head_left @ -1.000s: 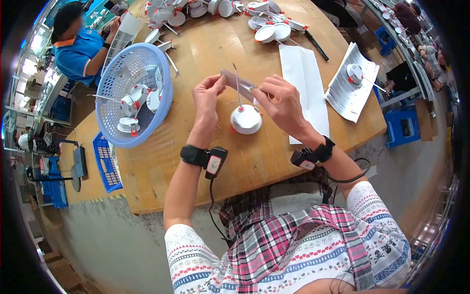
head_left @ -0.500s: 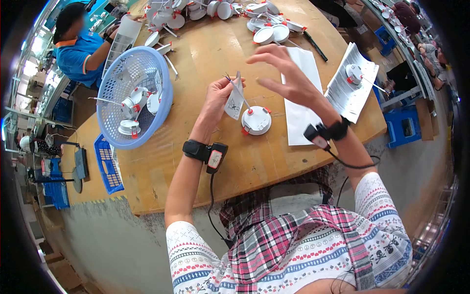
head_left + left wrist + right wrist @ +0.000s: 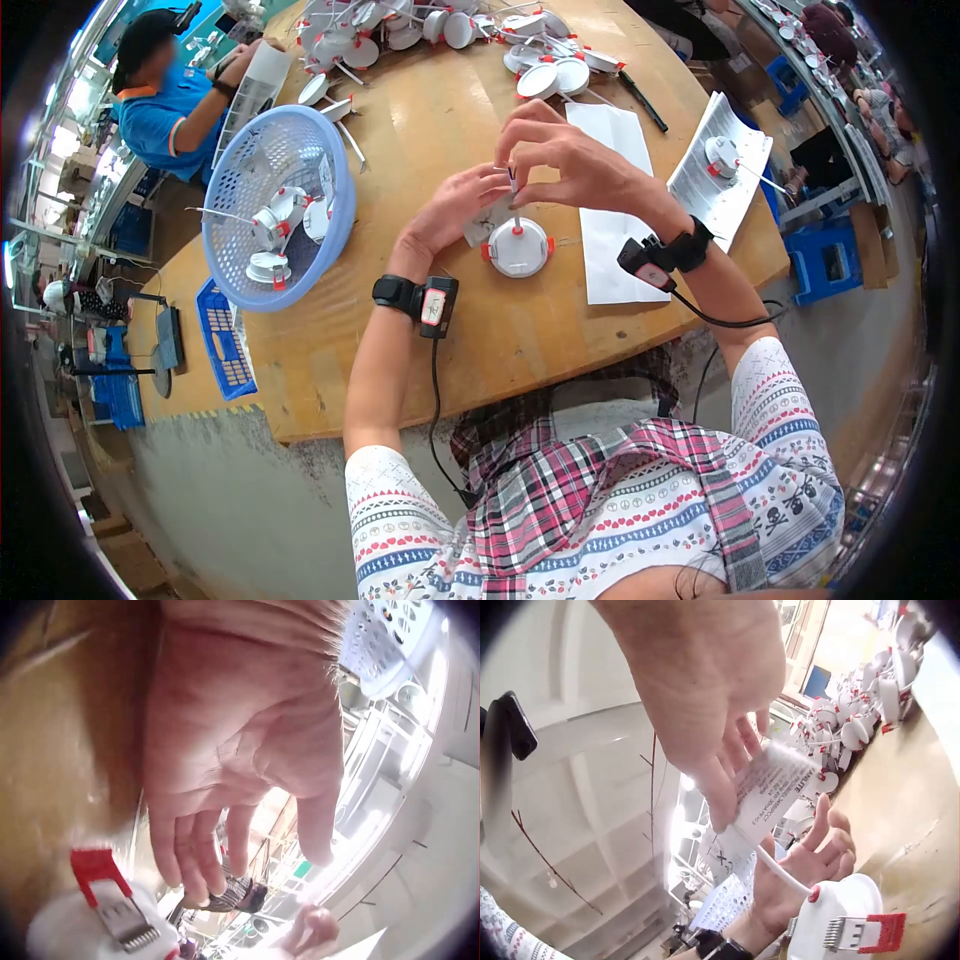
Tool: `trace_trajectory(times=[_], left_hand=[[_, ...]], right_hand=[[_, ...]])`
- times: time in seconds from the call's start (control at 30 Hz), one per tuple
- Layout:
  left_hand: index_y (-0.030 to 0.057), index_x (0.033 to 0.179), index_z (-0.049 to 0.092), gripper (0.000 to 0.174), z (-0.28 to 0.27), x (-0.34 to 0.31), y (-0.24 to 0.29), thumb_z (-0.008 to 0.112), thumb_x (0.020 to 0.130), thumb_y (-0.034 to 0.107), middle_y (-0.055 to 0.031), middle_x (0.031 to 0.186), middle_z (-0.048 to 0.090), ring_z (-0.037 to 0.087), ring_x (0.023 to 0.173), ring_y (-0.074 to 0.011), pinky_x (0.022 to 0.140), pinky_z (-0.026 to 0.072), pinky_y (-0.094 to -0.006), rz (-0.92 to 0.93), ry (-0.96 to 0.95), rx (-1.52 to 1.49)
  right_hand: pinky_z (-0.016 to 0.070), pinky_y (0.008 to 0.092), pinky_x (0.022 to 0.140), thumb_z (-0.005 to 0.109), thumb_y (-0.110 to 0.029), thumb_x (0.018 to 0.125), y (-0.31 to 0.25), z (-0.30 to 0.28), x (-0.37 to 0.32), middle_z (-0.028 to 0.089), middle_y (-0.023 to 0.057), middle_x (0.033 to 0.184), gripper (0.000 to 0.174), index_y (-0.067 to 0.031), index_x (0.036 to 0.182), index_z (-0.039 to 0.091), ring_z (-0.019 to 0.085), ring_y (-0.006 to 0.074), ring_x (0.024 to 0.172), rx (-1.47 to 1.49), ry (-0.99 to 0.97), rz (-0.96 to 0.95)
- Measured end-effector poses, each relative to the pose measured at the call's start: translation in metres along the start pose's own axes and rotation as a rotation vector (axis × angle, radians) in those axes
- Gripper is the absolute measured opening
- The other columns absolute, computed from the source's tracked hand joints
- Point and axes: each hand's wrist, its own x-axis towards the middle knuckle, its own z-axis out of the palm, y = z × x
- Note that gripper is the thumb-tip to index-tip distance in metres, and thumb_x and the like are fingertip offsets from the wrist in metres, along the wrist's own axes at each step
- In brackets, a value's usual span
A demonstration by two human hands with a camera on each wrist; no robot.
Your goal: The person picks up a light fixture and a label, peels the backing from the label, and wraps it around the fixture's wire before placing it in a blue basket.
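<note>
On the table, a round white downlight [image 3: 519, 252] with red-tipped spring clips stands with its back facing up. Its white cable [image 3: 786, 874] rises from a red grommet. My right hand [image 3: 590, 172] pinches a printed label [image 3: 776, 791] at the cable between thumb and fingers, above the lamp. To the left of the cable, my left hand [image 3: 455, 212] is open, palm facing the lamp and fingers extended near the label. In the left wrist view a red clip [image 3: 97, 870] of the downlight shows below the left fingers.
A blue perforated basket [image 3: 345, 200] holding several downlights stands at left. More downlights [image 3: 460, 28] are heaped at the back. White paper [image 3: 615, 250], a black pen [image 3: 643, 100] and a printed sheet [image 3: 715, 200] bearing one downlight lie at right. Another person [image 3: 165, 110] sits far left.
Both hands held the label at first; then the left held it against the cable while the right lifted away, open. Now the right pinches it and the left has let go.
</note>
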Motion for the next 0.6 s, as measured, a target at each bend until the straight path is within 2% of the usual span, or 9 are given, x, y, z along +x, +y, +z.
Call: trace_trajectory(times=[0.07, 0.1, 0.2, 0.3, 0.33, 0.37, 0.47, 0.57, 0.6], left_hand=[[-0.0029, 0.125, 0.042, 0.047, -0.009, -0.007, -0.001, 0.055, 0.089, 0.023, -0.0113, 0.116, 0.054, 0.053, 0.106, -0.0194, 0.095, 0.0418, -0.0330, 0.038, 0.006, -0.206], [-0.0019, 0.125, 0.044, 0.045, -0.006, -0.009, 0.002, 0.053, 0.090, 0.025, -0.0109, 0.117, 0.054, 0.052, 0.109, -0.0201, 0.097, 0.0394, -0.0345, 0.127, 0.116, -0.121], [-0.0013, 0.123, 0.047, 0.043, 0.012, -0.019, 0.002, 0.053, 0.089, 0.025, -0.0100, 0.118, 0.054, 0.051, 0.110, -0.0183, 0.096, 0.0387, -0.0331, 0.139, 0.144, 0.225], [0.0028, 0.116, 0.056, 0.036, 0.038, -0.020, 0.000, 0.060, 0.086, 0.023, -0.0054, 0.108, 0.061, 0.056, 0.097, -0.0123, 0.084, 0.0448, -0.0268, 0.042, 0.139, 0.622], [0.0035, 0.115, 0.057, 0.036, 0.047, -0.019, -0.001, 0.061, 0.086, 0.023, -0.0042, 0.106, 0.062, 0.056, 0.094, -0.0109, 0.081, 0.0459, -0.0258, -0.015, 0.173, 0.768], [0.0052, 0.105, 0.064, 0.025, 0.050, -0.013, -0.013, 0.064, 0.084, 0.019, 0.0003, 0.091, 0.065, 0.059, 0.080, -0.0084, 0.070, 0.0478, -0.0246, 0.181, 0.184, 0.700], [0.0041, 0.100, 0.067, 0.017, 0.045, -0.011, -0.017, 0.060, 0.086, 0.011, 0.0000, 0.086, 0.067, 0.060, 0.081, -0.0094, 0.074, 0.0479, -0.0269, 0.020, 0.293, 0.871], [0.0013, 0.086, 0.069, 0.014, 0.053, -0.008, -0.021, 0.063, 0.082, 0.013, -0.0038, 0.076, 0.068, 0.062, 0.068, -0.0109, 0.063, 0.0488, -0.0285, 0.261, 0.452, 1.082], [0.0007, 0.086, 0.069, 0.014, 0.055, -0.007, -0.023, 0.063, 0.081, 0.013, -0.0058, 0.075, 0.068, 0.062, 0.068, -0.0112, 0.062, 0.0485, -0.0285, 0.233, 0.531, 1.197]], right_hand=[[0.0370, 0.0356, 0.092, 0.075, -0.013, 0.066, -0.004, -0.006, -0.006, 0.056, 0.0006, 0.099, 0.020, -0.0052, 0.066, 0.057, 0.043, 0.0244, 0.108, -0.015, 0.061, 0.012], [0.0371, 0.0358, 0.092, 0.076, -0.013, 0.065, -0.004, -0.011, -0.009, 0.056, 0.0005, 0.098, 0.020, -0.0053, 0.066, 0.057, 0.043, 0.0243, 0.108, -0.027, 0.098, 0.014], [0.0407, 0.0339, 0.087, 0.076, -0.011, 0.065, -0.001, -0.014, -0.016, 0.057, 0.0010, 0.092, 0.019, -0.0055, 0.067, 0.058, 0.047, 0.0221, 0.103, -0.011, 0.145, 0.058], [0.0445, 0.0310, 0.076, 0.074, -0.010, 0.068, 0.009, -0.006, -0.020, 0.059, 0.0024, 0.086, 0.017, -0.0041, 0.070, 0.059, 0.052, 0.0194, 0.092, 0.097, 0.171, 0.087], [0.0444, 0.0303, 0.075, 0.073, -0.011, 0.069, 0.007, -0.005, -0.019, 0.059, 0.0031, 0.083, 0.016, -0.0036, 0.071, 0.059, 0.053, 0.0189, 0.089, 0.101, 0.165, 0.130], [0.0443, 0.0296, 0.073, 0.072, -0.012, 0.070, 0.004, -0.002, -0.018, 0.059, 0.0038, 0.080, 0.015, -0.0031, 0.071, 0.060, 0.054, 0.0183, 0.086, 0.106, 0.160, 0.171], [0.0441, 0.0277, 0.068, 0.070, -0.016, 0.072, 0.001, -0.002, -0.015, 0.060, 0.0058, 0.070, 0.016, -0.0009, 0.073, 0.062, 0.055, 0.0158, 0.073, 0.147, 0.173, 0.402], [0.0434, 0.0269, 0.060, 0.070, -0.020, 0.072, 0.007, -0.003, -0.020, 0.061, 0.0073, 0.064, 0.022, 0.0020, 0.073, 0.065, 0.054, 0.0128, 0.060, 0.208, 0.139, 0.633], [0.0430, 0.0268, 0.057, 0.071, -0.021, 0.072, 0.011, -0.002, -0.021, 0.061, 0.0076, 0.062, 0.024, 0.0029, 0.073, 0.065, 0.053, 0.0118, 0.056, 0.230, 0.116, 0.698]])
